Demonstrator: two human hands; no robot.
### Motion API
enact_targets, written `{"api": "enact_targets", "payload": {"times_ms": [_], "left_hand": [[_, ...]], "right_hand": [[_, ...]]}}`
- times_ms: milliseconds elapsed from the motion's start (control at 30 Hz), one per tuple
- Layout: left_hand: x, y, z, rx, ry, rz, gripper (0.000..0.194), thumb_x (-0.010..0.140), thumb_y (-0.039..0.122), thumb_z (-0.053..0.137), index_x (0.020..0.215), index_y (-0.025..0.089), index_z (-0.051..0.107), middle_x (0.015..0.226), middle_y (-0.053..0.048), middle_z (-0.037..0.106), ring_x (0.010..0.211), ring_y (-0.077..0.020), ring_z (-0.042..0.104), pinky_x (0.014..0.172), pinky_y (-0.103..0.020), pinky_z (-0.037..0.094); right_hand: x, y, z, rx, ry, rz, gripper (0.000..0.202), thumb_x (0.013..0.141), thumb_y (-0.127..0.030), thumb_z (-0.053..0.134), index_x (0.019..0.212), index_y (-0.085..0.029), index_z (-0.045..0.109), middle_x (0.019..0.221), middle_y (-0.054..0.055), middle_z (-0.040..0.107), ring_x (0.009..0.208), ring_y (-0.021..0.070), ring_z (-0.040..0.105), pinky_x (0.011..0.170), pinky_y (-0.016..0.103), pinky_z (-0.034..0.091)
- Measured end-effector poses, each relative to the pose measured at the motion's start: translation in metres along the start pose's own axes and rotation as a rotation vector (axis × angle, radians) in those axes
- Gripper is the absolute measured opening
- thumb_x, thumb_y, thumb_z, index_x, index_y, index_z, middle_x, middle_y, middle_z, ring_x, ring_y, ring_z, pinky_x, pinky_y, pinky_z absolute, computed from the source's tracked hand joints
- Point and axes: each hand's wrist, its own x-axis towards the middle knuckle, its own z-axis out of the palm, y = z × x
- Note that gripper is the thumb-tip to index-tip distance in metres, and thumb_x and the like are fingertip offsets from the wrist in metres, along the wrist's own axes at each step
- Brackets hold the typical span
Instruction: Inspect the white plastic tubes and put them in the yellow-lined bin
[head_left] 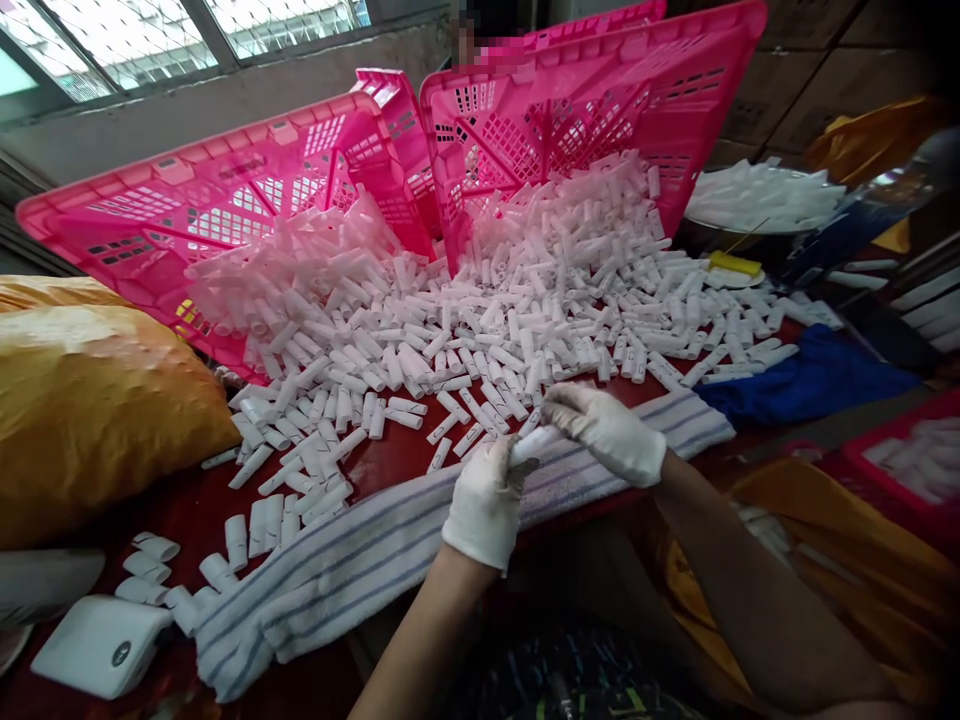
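**White tube (534,446) held over a striped towel (360,555)**

One end of it is clamped in the fingers of the left hand (484,500), which wears a white glove. The right hand (604,430), gloved in the same way, comes in at the other end with its fingers curled close together; whether they grip the tube or only rest against it, I cannot tell. Both hands are near the towel's upper edge, and the tube slants up from the left hand toward the right.

The towel, white with bluish-grey stripes, runs along the near edge of a red tabletop (394,465). Just beyond it lies a broad heap of loose tubes (495,300), many with a dark mark on the side. The heap spills from two tilted pink crates, the left crate (232,180) and the right crate (570,110), both with slotted walls.

At the far left sits a bulging yellow bag (97,410), and nearer, just beside a few scattered tubes, a white box (101,645) with a small round dark spot on top. On the right, a crumpled blue cloth (817,380) lies near the towel's end. Behind that, a small yellow object (735,264) rests close to a mound of white pieces (765,195).
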Motion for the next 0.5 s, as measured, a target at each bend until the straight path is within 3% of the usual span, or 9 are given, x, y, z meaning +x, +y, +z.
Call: {"api": "enact_targets", "payload": {"times_ms": [67,133,267,333,500], "left_hand": [[0.001,0.003,0.002,-0.091,-0.066,-0.044,0.019,0.085,0.030,0.063,0.099,0.020,0.070,0.089,-0.008,0.070,0.081,-0.0207,0.066,0.081,-0.033,0.053],[0.001,0.005,0.005,-0.148,-0.057,-0.066,0.020,0.082,0.033,0.066,0.098,0.021,0.071,0.088,-0.007,0.070,0.079,-0.0197,0.065,0.080,-0.032,0.053],[-0.001,0.001,0.009,-0.114,0.095,-0.094,0.025,0.076,0.035,0.072,0.098,0.022,0.072,0.087,-0.006,0.071,0.079,-0.0210,0.066,0.080,-0.033,0.053],[-0.002,-0.002,0.009,-0.077,0.120,-0.093,0.026,0.077,0.034,0.072,0.099,0.022,0.072,0.091,-0.008,0.072,0.083,-0.0231,0.067,0.083,-0.036,0.053],[-0.001,0.002,0.001,0.008,0.070,-0.109,0.026,0.081,0.039,0.066,0.104,0.028,0.070,0.101,-0.006,0.072,0.094,-0.0273,0.065,0.090,-0.041,0.050]], "right_hand": [[0.000,0.002,0.004,-0.069,-0.039,-0.049,0.027,0.078,-0.045,0.065,0.074,-0.020,0.061,0.067,-0.002,0.058,0.062,0.0126,0.051,0.059,0.025,0.041],[-0.001,0.004,0.007,-0.101,-0.027,-0.077,0.025,0.079,-0.046,0.065,0.080,-0.020,0.062,0.071,-0.002,0.060,0.065,0.0131,0.052,0.062,0.025,0.042],[-0.004,0.014,0.008,0.194,0.212,-0.088,0.034,0.082,-0.054,0.060,0.094,-0.023,0.056,0.070,-0.004,0.057,0.053,0.0095,0.045,0.048,0.023,0.036],[-0.008,0.021,0.010,0.335,0.329,-0.098,0.034,0.079,-0.053,0.065,0.088,-0.023,0.054,0.065,-0.005,0.054,0.048,0.0082,0.042,0.045,0.022,0.034],[-0.014,0.029,0.020,0.366,0.350,-0.044,0.038,0.062,-0.048,0.081,0.078,-0.021,0.060,0.063,-0.004,0.055,0.051,0.0084,0.046,0.048,0.023,0.039]]}}
